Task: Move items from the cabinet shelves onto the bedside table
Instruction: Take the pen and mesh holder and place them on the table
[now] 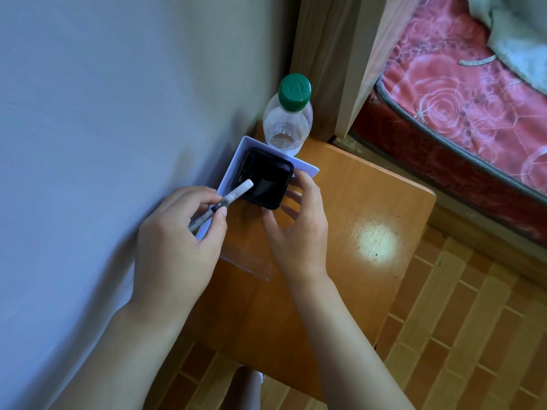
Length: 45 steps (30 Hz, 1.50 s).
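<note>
Pen point(236, 192), white-capped, grey-barrelled, at black mesh holder point(282, 167)

One bottle point(287, 122), one pen point(228, 199), one holder point(263, 182)

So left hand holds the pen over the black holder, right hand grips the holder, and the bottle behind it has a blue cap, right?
No. The head view shows the bottle has a green cap, not blue. The rest holds: the left hand holds the pen over the black holder, and the right hand grips the holder.
</note>
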Each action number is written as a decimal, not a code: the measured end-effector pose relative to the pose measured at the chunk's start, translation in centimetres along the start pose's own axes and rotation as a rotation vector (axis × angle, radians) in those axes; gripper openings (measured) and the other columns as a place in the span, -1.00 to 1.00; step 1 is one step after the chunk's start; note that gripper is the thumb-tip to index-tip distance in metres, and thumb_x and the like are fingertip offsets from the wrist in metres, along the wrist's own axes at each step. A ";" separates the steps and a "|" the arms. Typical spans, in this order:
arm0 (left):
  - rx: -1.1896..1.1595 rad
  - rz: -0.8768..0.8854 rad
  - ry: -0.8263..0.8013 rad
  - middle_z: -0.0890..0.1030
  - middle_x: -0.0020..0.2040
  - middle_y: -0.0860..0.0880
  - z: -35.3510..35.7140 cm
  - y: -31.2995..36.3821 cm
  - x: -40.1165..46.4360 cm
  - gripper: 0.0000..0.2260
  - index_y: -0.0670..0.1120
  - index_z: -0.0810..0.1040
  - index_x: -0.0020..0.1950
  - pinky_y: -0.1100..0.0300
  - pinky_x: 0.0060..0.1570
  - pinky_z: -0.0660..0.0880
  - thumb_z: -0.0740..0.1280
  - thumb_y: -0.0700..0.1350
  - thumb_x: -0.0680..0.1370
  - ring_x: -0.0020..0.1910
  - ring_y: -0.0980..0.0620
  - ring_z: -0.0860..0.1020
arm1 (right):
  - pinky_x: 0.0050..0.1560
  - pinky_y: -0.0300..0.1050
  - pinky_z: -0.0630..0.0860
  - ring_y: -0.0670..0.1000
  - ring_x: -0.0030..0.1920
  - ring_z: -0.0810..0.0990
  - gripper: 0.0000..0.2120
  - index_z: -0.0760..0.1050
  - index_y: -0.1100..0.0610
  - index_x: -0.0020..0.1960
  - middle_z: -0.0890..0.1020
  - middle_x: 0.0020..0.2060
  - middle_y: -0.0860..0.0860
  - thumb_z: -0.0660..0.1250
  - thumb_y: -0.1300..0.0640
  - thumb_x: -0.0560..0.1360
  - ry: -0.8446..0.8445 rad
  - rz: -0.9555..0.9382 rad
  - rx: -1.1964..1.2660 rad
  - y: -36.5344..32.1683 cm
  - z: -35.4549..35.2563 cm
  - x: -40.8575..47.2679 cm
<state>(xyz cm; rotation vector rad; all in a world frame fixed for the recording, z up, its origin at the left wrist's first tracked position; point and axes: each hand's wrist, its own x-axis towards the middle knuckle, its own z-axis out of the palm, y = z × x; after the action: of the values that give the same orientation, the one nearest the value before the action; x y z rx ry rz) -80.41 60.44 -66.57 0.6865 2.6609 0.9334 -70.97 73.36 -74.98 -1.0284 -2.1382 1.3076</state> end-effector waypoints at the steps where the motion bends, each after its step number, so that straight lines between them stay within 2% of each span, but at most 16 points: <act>1: 0.001 0.003 0.000 0.68 0.02 0.03 0.0 0.0 0.0 -0.90 -0.10 0.69 0.11 0.57 -0.05 0.39 0.44 -0.19 0.60 -0.02 0.10 0.63 | 0.19 -0.17 0.64 -0.09 0.31 0.58 -0.35 0.38 0.19 0.51 0.55 0.35 0.03 0.55 0.26 0.49 0.001 -0.002 -0.004 0.0 0.0 0.0; 11: -0.008 0.000 0.003 0.68 0.03 0.04 0.0 -0.1 -0.1 -0.89 -0.08 0.69 0.11 0.56 -0.05 0.42 0.43 -0.16 0.60 0.00 0.08 0.64 | 0.19 -0.08 0.65 -0.03 0.32 0.58 -0.32 0.35 0.19 0.52 0.53 0.35 0.05 0.57 0.24 0.49 0.003 -0.013 -0.042 -0.1 0.2 0.2; 15: -0.012 0.015 0.019 0.68 0.03 0.03 -0.3 0.0 0.0 -0.90 -0.09 0.68 0.11 0.53 -0.02 0.42 0.42 -0.17 0.61 0.00 0.07 0.63 | 0.21 -0.25 0.60 -0.06 0.28 0.57 -0.29 0.34 0.17 0.53 0.51 0.35 0.04 0.57 0.25 0.47 -0.016 -0.036 -0.067 -0.7 -1.2 0.0; 19: -0.006 0.121 0.070 0.67 0.03 -0.01 -1.1 0.9 -0.1 -0.91 -0.15 0.68 0.10 0.47 0.05 0.41 0.43 -0.23 0.61 0.00 0.05 0.62 | 0.18 -0.27 0.58 -0.04 0.21 0.60 -0.42 0.45 0.18 0.46 0.54 0.29 0.02 0.51 0.30 0.48 -0.035 -0.086 -0.101 -2.3 -3.4 -0.3; 24: -0.007 0.174 0.011 0.66 0.04 -0.02 -0.9 1.3 0.1 -0.92 -0.16 0.69 0.08 0.45 0.05 0.43 0.43 -0.23 0.61 0.00 0.04 0.61 | 0.09 -0.13 0.66 -0.01 0.09 0.66 -0.62 0.56 0.19 0.35 0.63 0.12 0.02 0.48 0.31 0.55 -0.099 -0.093 0.059 -4.1 -5.0 0.3; 33: 0.010 0.220 -0.006 0.65 0.02 0.00 0.3 1.3 1.1 -0.92 -0.15 0.70 0.08 0.35 0.05 0.47 0.47 -0.24 0.59 -0.01 0.05 0.60 | 0.09 0.00 0.68 0.00 0.08 0.71 -0.70 0.64 0.17 0.29 0.72 0.05 -0.02 0.50 0.28 0.57 -0.200 0.010 0.282 -4.1 -5.1 1.7; 38: 0.004 0.255 -0.006 0.66 0.02 -0.01 0.7 1.3 1.0 -0.91 -0.15 0.70 0.09 0.15 0.06 0.55 0.47 -0.25 0.59 0.01 0.00 0.62 | 0.06 -0.03 0.68 0.00 0.02 0.74 -0.82 0.69 0.19 0.18 0.74 -0.03 -0.03 0.49 0.26 0.58 -0.144 0.030 0.294 -3.7 -5.3 1.9; 41: -0.009 0.273 -0.008 0.66 0.03 -0.01 0.7 1.6 1.0 -0.90 -0.15 0.71 0.09 0.16 0.07 0.56 0.48 -0.24 0.58 0.02 -0.01 0.63 | 0.03 -0.01 0.68 0.03 0.00 0.74 -0.86 0.70 0.19 0.15 0.74 -0.05 -0.01 0.49 0.27 0.59 -0.127 0.029 0.303 -3.6 -5.6 1.9; 45: 0.008 0.243 0.001 0.66 0.04 -0.01 0.5 1.4 1.3 -0.88 -0.13 0.71 0.10 0.21 0.08 0.55 0.51 -0.21 0.57 0.02 0.00 0.63 | -0.02 -0.18 0.61 0.02 -0.02 0.73 -0.87 0.70 0.20 0.13 0.74 -0.06 0.01 0.48 0.29 0.59 -0.074 -0.012 0.269 -3.9 -6.6 1.8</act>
<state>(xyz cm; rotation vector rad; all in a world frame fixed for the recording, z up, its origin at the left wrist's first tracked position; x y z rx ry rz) -80.86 62.29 -66.12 1.0288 2.6243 0.9811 -69.07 77.39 -68.56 -0.8676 -1.9476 1.5975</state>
